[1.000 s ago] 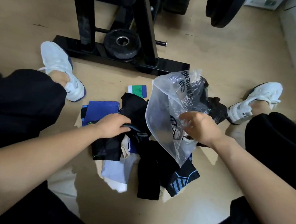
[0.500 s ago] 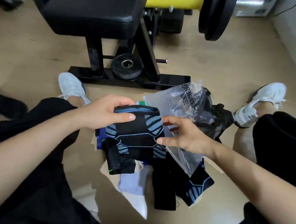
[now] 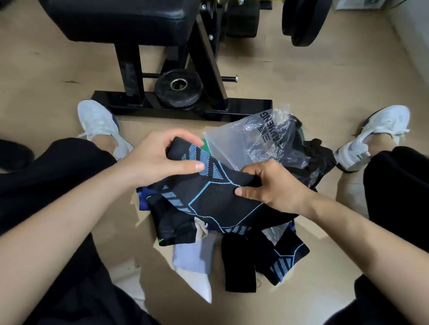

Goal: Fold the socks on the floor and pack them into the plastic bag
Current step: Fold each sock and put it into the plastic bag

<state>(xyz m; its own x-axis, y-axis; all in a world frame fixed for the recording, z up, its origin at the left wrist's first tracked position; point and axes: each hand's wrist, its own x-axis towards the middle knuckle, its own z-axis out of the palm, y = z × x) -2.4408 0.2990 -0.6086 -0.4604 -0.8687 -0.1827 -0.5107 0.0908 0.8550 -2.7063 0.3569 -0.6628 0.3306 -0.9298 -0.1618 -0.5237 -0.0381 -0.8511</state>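
The sock (image 3: 212, 199) is up just in front of the bag (image 3: 232, 144), stretched between both hands, probably to flatten it for folding. The left grip (image 3: 155, 160) curls round one end and the right grip (image 3: 276, 188) pinches the other. The pile (image 3: 193, 255) lies on the floor by the bag.

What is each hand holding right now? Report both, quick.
Left hand: closed, gripping one end of the black-and-blue sock.
Right hand: closed, gripping the same sock's other end.
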